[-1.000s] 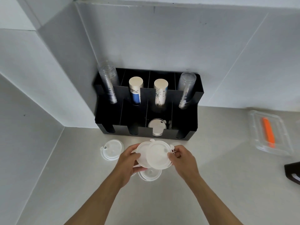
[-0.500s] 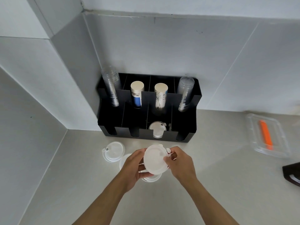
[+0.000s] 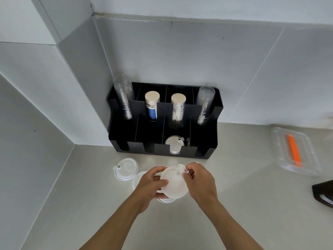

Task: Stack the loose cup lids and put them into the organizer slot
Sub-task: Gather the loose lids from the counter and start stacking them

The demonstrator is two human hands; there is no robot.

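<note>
I hold a small stack of translucent white cup lids (image 3: 173, 183) above the counter, in front of the black organizer (image 3: 164, 149). My left hand (image 3: 151, 184) grips the stack's left side with the thumb on top. My right hand (image 3: 199, 179) pinches its right rim near the little tab. One loose lid (image 3: 126, 168) lies on the counter to the left. Another lid (image 3: 137, 179) peeks out beside my left hand, and one more (image 3: 166, 200) shows under the stack. Several lids (image 3: 174, 144) stand in the organizer's third front slot.
The organizer's back row holds two clear cup stacks (image 3: 124, 98) and two paper cup stacks (image 3: 152, 105). A clear plastic box (image 3: 295, 150) with an orange item sits at the right. A dark object (image 3: 324, 193) is at the right edge. Tiled walls close the corner.
The two overlapping lids have been brought together into one aligned stack between my hands. The view has shifted so the organizer sits slightly lower and further right.
</note>
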